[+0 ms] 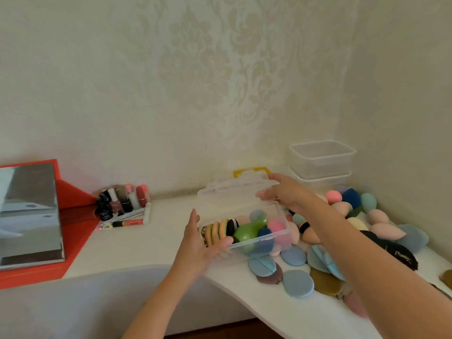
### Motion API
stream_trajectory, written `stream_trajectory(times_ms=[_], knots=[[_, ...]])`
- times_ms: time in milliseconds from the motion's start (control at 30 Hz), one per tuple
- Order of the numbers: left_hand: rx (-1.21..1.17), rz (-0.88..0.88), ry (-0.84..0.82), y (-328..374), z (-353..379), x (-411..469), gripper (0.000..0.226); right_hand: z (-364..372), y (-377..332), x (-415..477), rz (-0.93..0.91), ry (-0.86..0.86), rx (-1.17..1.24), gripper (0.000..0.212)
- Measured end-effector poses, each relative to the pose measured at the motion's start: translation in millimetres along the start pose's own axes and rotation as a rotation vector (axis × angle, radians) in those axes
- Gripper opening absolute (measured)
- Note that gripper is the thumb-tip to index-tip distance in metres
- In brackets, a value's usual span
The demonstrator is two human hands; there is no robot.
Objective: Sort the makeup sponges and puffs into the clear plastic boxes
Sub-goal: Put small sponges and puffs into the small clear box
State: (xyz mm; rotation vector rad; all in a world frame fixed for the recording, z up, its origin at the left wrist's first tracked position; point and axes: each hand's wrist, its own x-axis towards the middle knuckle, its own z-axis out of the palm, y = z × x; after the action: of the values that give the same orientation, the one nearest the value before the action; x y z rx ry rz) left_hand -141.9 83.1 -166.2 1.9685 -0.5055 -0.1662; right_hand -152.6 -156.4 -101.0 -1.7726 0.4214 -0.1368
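Head view: left grip (198,243) steadies the clear box (244,216), right grip (285,192) holds its lid (234,189), on a white table (146,243).

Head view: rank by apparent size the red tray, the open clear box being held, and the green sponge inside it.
1. red tray, though nearness to the camera inflates it
2. open clear box
3. green sponge

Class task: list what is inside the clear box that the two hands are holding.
Inside the clear box: upright orange puffs, a black puff, a green sponge, pink and blue sponges. Anything beneath them is covered.
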Motion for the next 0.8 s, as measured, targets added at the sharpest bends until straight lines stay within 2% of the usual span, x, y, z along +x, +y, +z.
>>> stream_trajectory(times_ms=[100,167,233,333,400,433,533,600,667,700,800], knots=[[-0.057,0.026,0.054,-1.3,-0.3,-1.3,0.102,-1.3,-8.4,-8.6,-0.149,-0.094,-0.005,0.037],[-0.078,0.018,0.063,-2.3,-1.3,-0.6,0.111,-4.1,-12.4,-17.1,-0.259,-0.172,-0.017,0.035],[-0.084,0.021,0.048,-4.6,-1.7,0.4,0.111,-8.6,-14.7,-28.0,-0.347,-0.272,-0.065,0.032],[-0.049,0.022,-0.007,-9.4,-1.9,0.5,0.109,-16.4,-19.7,-49.9,-0.401,-0.407,-0.22,0.039],[-0.03,0.033,-0.038,-13.8,-2.3,1.0,0.115,-18.0,-18.7,-61.6,-0.43,-0.468,-0.415,0.047],[-0.032,0.038,-0.058,-17.7,-2.8,2.0,0.109,-17.3,-15.8,-66.1,-0.422,-0.499,-0.505,0.048],[-0.063,0.078,-0.117,-23.3,-2.9,1.8,0.061,-11.6,-3.1,-74.6,-0.379,-0.532,-0.591,0.05],[-0.062,0.078,-0.164,-24.7,-5.1,2.0,0.047,-8.5,4.7,-77.5,-0.391,-0.522,-0.631,0.054],[-0.031,0.049,-0.182,-29.3,-10.8,2.9,0.051,-7.0,10.2,-78.0,-0.441,-0.507,-0.727,0.058],[-0.041,0.031,-0.194,-30.9,-13.3,2.4,0.061,-6.4,13.2,-77.8,-0.461,-0.496,-0.757,0.06],[-0.146,-0.043,-0.164,-33.5,-17.2,0.0,0.112,-3.6,25.9,-78.8,-0.529,-0.436,-0.847,0.064]])
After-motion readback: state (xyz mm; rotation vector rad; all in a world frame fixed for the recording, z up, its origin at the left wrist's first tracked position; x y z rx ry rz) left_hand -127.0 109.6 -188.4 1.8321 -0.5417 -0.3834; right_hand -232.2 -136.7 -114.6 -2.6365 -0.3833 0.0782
